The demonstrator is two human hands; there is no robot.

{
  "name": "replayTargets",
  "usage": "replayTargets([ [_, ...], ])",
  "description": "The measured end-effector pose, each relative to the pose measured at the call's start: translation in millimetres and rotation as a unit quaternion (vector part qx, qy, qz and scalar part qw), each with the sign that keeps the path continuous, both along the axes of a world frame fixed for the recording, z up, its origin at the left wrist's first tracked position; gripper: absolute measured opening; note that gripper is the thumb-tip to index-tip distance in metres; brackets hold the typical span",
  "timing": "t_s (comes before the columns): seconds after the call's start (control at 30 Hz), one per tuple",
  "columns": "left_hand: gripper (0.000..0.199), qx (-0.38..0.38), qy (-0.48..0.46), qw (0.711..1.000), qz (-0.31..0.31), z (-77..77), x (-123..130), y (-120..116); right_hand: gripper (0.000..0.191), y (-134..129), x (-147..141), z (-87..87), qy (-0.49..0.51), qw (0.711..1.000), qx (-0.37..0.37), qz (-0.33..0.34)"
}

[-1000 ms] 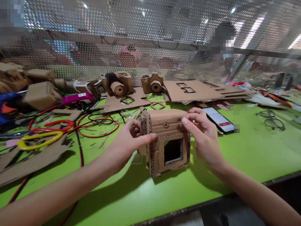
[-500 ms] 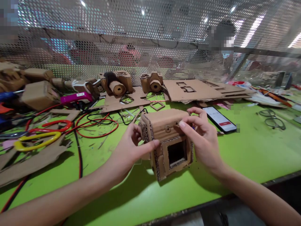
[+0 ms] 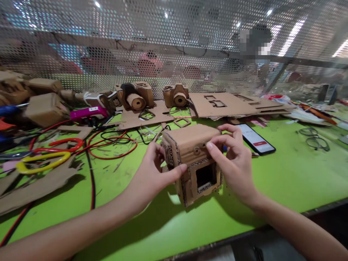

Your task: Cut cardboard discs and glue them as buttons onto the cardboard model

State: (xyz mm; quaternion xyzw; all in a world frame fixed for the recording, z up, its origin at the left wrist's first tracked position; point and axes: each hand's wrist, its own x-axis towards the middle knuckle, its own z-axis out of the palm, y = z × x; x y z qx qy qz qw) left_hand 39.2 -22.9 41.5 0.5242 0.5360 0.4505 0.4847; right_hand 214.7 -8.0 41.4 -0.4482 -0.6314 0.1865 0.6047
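In front of me is a boxy cardboard camera model (image 3: 194, 136), with a square opening in the side that faces me and small round pieces along its upper edge. My left hand (image 3: 159, 168) grips its left end, thumb on the near face and fingers curled behind the corner. At the upper right edge, my right hand (image 3: 233, 159) has its thumb and forefinger pinched beside a small dark round piece (image 3: 204, 144); whether the piece is between them or only touched, I cannot make out. The model is tilted, and its underside is hidden.
Two more cardboard cameras (image 3: 176, 95) stand at the back beside cut cardboard sheets (image 3: 228, 104). A phone (image 3: 258, 139) and eyeglasses (image 3: 314, 139) lie to the right. Left are yellow-handled scissors (image 3: 43, 163), looped red-black cables (image 3: 112, 157) and scraps. A perforated metal screen (image 3: 190, 47) rises behind.
The cardboard camera has turned slightly in my hands, its near face shifting a little to the right. Both hands keep nearly the same places on it.
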Motion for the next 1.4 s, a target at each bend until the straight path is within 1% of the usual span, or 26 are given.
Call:
replayTargets([
  [0.2,0.054,0.001,0.018,1.0,0.023,2.2,4,-2,0.01,-3,-4,-2.8,0.008,1.0,0.006,-0.019],
  [0.47,0.053,0.0,0.012,1.0,0.02,2.7,7,-5,0.01,-5,-5,-2.9,0.0,1.0,0.009,-0.022],
  [0.67,0.053,-0.001,0.009,1.0,0.029,3.0,7,-6,0.016,-5,-6,-2.3,-0.002,1.0,0.01,-0.019],
  [0.77,0.054,-0.003,0.012,0.999,0.03,3.4,7,-5,0.016,-5,-6,-2.0,0.009,1.0,0.003,-0.017],
  [0.87,0.055,-0.004,0.008,1.0,0.029,3.7,6,-4,0.012,-4,-2,-0.9,0.024,1.0,-0.002,0.0],
  [0.97,0.054,0.003,-0.004,1.0,0.022,3.4,3,-5,0.009,1,4,1.2,0.025,0.999,0.017,0.024],
  [1.07,0.053,0.012,-0.011,1.0,0.014,2.7,1,-3,0.02,8,11,3.1,-0.003,0.997,0.02,0.081],
  [1.17,0.051,0.022,-0.014,1.0,0.01,2.3,1,-1,0.025,11,14,4.1,-0.023,0.989,-0.013,0.144],
  [1.27,0.052,0.021,-0.019,1.0,0.0,2.8,1,-1,0.022,11,14,4.3,-0.027,0.988,-0.032,0.145],
  [1.4,0.052,0.014,-0.016,1.0,-0.007,3.5,1,-2,0.019,11,13,4.8,-0.029,0.991,-0.02,0.13],
])
